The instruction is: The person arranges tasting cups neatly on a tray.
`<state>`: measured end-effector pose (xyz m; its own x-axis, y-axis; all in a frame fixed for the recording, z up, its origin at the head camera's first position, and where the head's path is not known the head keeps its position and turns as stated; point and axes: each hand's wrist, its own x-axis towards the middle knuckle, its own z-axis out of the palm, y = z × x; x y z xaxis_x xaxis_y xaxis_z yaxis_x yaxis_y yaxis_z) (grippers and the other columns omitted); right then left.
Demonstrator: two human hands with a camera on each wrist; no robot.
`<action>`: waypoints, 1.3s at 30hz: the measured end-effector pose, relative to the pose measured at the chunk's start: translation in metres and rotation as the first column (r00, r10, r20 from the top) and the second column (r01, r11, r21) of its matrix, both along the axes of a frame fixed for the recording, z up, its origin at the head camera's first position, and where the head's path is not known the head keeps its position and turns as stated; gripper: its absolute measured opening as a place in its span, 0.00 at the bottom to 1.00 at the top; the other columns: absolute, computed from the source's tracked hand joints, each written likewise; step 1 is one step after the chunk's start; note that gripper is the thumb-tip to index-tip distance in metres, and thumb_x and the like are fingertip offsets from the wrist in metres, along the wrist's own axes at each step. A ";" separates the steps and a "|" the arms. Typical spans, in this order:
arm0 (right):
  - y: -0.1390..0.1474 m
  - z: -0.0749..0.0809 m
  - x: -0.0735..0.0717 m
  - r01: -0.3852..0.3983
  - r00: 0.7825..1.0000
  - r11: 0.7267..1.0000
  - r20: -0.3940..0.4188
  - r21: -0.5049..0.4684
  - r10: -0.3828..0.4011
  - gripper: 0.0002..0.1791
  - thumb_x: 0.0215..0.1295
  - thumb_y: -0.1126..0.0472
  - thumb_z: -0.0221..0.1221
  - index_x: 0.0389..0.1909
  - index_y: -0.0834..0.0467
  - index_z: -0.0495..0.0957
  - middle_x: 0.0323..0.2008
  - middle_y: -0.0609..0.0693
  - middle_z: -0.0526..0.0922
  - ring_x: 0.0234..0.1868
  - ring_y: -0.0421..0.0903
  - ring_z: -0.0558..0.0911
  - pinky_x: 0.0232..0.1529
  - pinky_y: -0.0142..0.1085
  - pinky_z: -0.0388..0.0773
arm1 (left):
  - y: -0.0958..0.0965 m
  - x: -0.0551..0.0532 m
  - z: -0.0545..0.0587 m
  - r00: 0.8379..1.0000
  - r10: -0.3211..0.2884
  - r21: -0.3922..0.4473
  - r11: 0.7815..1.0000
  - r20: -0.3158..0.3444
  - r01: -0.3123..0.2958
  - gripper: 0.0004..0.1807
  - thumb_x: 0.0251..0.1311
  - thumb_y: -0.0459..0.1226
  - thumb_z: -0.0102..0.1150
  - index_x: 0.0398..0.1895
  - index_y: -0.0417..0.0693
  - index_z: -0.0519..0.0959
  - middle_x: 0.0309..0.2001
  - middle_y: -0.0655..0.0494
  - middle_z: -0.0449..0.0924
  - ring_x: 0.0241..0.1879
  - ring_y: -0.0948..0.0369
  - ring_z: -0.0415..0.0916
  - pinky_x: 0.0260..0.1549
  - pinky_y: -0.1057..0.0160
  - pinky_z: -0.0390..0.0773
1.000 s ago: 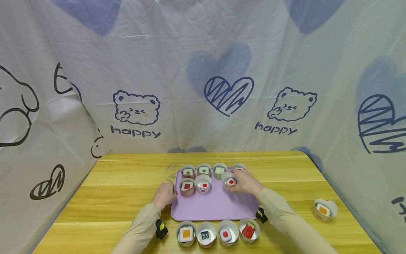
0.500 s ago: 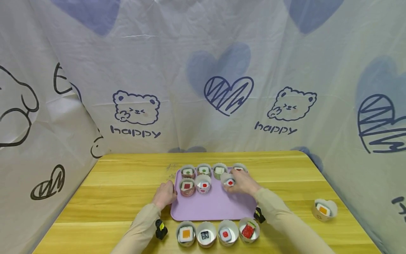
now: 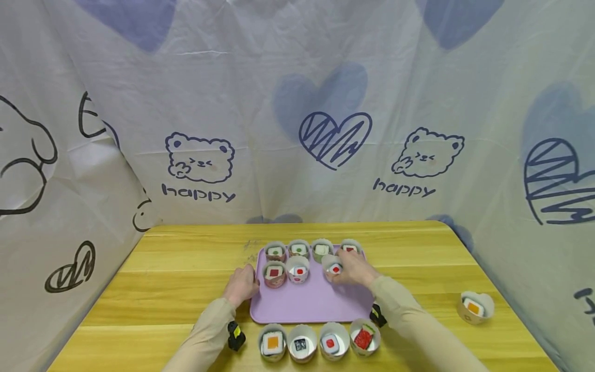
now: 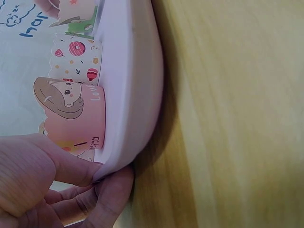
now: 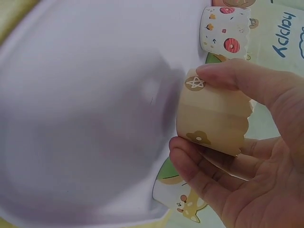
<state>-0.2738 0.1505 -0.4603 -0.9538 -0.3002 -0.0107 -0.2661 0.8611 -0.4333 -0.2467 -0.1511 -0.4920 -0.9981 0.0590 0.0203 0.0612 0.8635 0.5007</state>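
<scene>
My right hand (image 3: 357, 267) grips a beige paper baking cup (image 5: 213, 111) between thumb and fingers. Inside it lies a white, sushi-like piece with a red centre. That cup is close over the lilac tray (image 3: 311, 306), in the second row, right of a white patterned cup (image 3: 298, 276). At the tray's left edge, my left hand (image 3: 241, 285) pinches the rim, with thumb above and fingers below in the left wrist view. A pink cup (image 4: 76, 121) stands on the tray just beyond that thumb. The far row holds several filled cups, the rightmost (image 3: 350, 244) partly behind my right hand.
In front of the tray, several filled cups stand in a line, including one with an orange-centred piece (image 3: 272, 343) and one with a red piece (image 3: 364, 338). Another filled cup (image 3: 475, 308) stands alone at the table's right. A printed cloth (image 3: 288, 196) hangs behind the table.
My right hand has shifted slightly left and down with the beige cup, uncovering more of the cup at the far right. My left hand has stayed on the tray rim.
</scene>
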 end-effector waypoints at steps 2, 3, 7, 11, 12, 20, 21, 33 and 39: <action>0.000 -0.001 0.000 0.002 1.000 1.000 0.008 -0.008 -0.002 0.24 0.51 0.53 0.74 0.42 0.62 0.77 0.31 0.50 0.80 0.33 0.45 0.76 0.40 0.40 0.74 | 0.000 0.000 0.000 1.000 0.000 -0.001 1.000 -0.001 0.000 0.08 0.57 0.29 0.58 0.24 0.41 0.70 0.20 0.51 0.71 0.20 0.57 0.70 0.18 0.65 0.66; 0.001 -0.001 0.000 0.002 1.000 1.000 0.008 -0.012 -0.002 0.24 0.51 0.53 0.74 0.43 0.62 0.77 0.32 0.50 0.80 0.34 0.45 0.76 0.41 0.40 0.74 | 0.000 0.000 -0.001 1.000 0.000 0.000 1.000 -0.001 0.000 0.08 0.57 0.29 0.58 0.24 0.41 0.70 0.20 0.51 0.71 0.20 0.57 0.70 0.18 0.65 0.66; 0.002 -0.001 0.000 0.003 1.000 1.000 0.011 -0.025 -0.002 0.26 0.47 0.55 0.76 0.43 0.62 0.78 0.35 0.52 0.83 0.37 0.46 0.78 0.43 0.43 0.76 | 0.000 0.000 -0.001 1.000 0.000 0.004 1.000 -0.002 0.000 0.08 0.57 0.29 0.58 0.24 0.41 0.70 0.20 0.51 0.70 0.20 0.57 0.69 0.18 0.65 0.65; 0.002 0.000 0.000 0.005 1.000 0.999 0.019 -0.034 -0.004 0.27 0.44 0.58 0.77 0.44 0.63 0.78 0.37 0.53 0.83 0.39 0.47 0.79 0.44 0.43 0.78 | 0.000 -0.001 -0.001 1.000 0.002 0.005 1.000 0.002 -0.002 0.08 0.58 0.29 0.58 0.24 0.41 0.70 0.20 0.51 0.70 0.20 0.57 0.69 0.18 0.65 0.65; 0.002 0.000 -0.001 0.005 1.000 0.999 0.021 -0.036 -0.004 0.27 0.45 0.58 0.77 0.44 0.63 0.78 0.37 0.53 0.83 0.39 0.47 0.79 0.44 0.43 0.77 | 0.000 -0.001 -0.001 1.000 0.002 0.005 1.000 0.005 -0.002 0.08 0.58 0.29 0.58 0.25 0.41 0.70 0.20 0.51 0.70 0.20 0.57 0.69 0.18 0.65 0.65; 0.003 -0.001 -0.001 0.004 1.000 0.999 0.017 -0.036 -0.003 0.28 0.49 0.50 0.76 0.44 0.63 0.78 0.36 0.52 0.82 0.37 0.45 0.77 0.42 0.42 0.76 | 0.000 0.000 0.000 1.000 0.006 0.006 1.000 0.016 -0.006 0.06 0.58 0.29 0.58 0.27 0.40 0.71 0.21 0.50 0.71 0.21 0.57 0.70 0.18 0.65 0.67; 0.003 -0.001 -0.001 0.003 1.000 0.999 0.016 -0.037 -0.003 0.28 0.49 0.50 0.76 0.44 0.63 0.78 0.35 0.52 0.82 0.37 0.45 0.77 0.42 0.42 0.76 | 0.000 0.000 0.000 1.000 0.006 0.006 1.000 0.015 -0.006 0.06 0.58 0.29 0.58 0.27 0.40 0.71 0.21 0.50 0.71 0.21 0.57 0.70 0.18 0.65 0.66; 0.000 0.000 0.001 0.002 1.000 0.999 -0.003 -0.045 -0.002 0.26 0.48 0.53 0.77 0.43 0.62 0.78 0.36 0.53 0.84 0.37 0.46 0.79 0.43 0.43 0.77 | 0.000 0.000 0.000 1.000 0.006 0.002 1.000 0.021 -0.006 0.07 0.60 0.30 0.58 0.27 0.40 0.71 0.22 0.50 0.72 0.21 0.57 0.71 0.19 0.65 0.68; 0.000 0.001 0.002 -0.006 1.000 0.999 -0.012 -0.044 0.005 0.26 0.48 0.52 0.77 0.41 0.63 0.78 0.35 0.53 0.84 0.35 0.45 0.78 0.41 0.41 0.76 | 0.000 -0.001 0.000 1.000 0.001 0.002 1.000 0.022 -0.001 0.07 0.60 0.29 0.58 0.27 0.40 0.71 0.21 0.50 0.71 0.21 0.58 0.70 0.18 0.65 0.67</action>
<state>-0.2719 0.1501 -0.4592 -0.9521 -0.3055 0.0141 -0.2764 0.8398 -0.4673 -0.2473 -0.1514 -0.4922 -0.9983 0.0578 -0.0016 0.0491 0.8627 0.5033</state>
